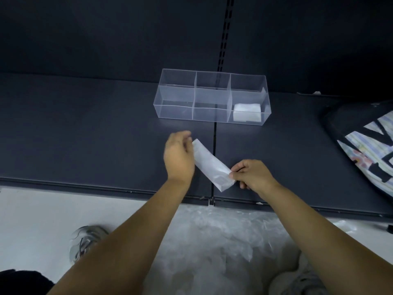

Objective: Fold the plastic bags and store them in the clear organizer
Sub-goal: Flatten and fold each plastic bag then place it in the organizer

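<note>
A white plastic bag [209,163], folded into a long narrow strip, lies slanted on the dark shelf [85,135]. My left hand [179,157] holds its far upper end and my right hand [252,174] pinches its near lower end. Behind them stands the clear organizer [176,96] with three compartments. A folded white bag [247,112] rests in its right compartment. The left and middle compartments hold nothing that I can see.
A heap of loose clear plastic bags [214,243] lies on the floor below the shelf edge. A patterned dark tote bag [365,145] sits at the right on the shelf. Grey shoes [85,241] show at the lower left and lower right.
</note>
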A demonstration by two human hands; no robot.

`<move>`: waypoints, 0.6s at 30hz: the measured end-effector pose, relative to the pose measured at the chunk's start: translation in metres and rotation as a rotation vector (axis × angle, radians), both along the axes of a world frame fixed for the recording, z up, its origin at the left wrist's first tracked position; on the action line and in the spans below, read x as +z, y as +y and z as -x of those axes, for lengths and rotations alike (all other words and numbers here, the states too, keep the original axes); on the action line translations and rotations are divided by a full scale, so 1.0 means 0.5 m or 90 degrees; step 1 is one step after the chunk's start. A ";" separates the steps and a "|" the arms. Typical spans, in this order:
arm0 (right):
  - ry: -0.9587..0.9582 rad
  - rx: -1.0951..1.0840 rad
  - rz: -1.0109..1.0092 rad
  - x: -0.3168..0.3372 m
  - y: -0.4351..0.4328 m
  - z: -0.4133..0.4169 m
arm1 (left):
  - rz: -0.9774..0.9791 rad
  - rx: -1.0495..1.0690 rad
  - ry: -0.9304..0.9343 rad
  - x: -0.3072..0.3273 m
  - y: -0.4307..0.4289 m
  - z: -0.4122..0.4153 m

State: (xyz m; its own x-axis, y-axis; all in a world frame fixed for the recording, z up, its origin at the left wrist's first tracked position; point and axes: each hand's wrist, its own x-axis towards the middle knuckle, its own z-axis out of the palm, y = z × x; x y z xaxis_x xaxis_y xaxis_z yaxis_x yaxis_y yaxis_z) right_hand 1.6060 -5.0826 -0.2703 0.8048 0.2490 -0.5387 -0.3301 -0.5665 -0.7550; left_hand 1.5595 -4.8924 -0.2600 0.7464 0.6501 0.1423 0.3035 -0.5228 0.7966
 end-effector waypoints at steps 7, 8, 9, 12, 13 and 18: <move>0.041 -0.003 0.016 0.018 0.006 -0.003 | -0.219 -0.521 0.164 -0.071 -0.081 0.108; 0.066 -0.012 0.013 0.025 0.005 -0.004 | -0.217 -0.511 0.167 -0.077 -0.079 0.108; 0.094 -0.025 0.002 0.032 0.004 -0.005 | -0.197 -0.491 0.156 -0.077 -0.078 0.107; 0.140 -0.052 -0.057 0.062 -0.001 -0.010 | -0.100 -0.408 0.104 -0.063 -0.084 0.099; 0.133 -0.047 -0.073 0.074 -0.004 -0.014 | -0.071 -0.387 0.102 -0.057 -0.083 0.097; -0.020 0.051 -0.078 0.093 -0.010 -0.033 | 0.156 -0.292 0.103 -0.035 -0.062 0.077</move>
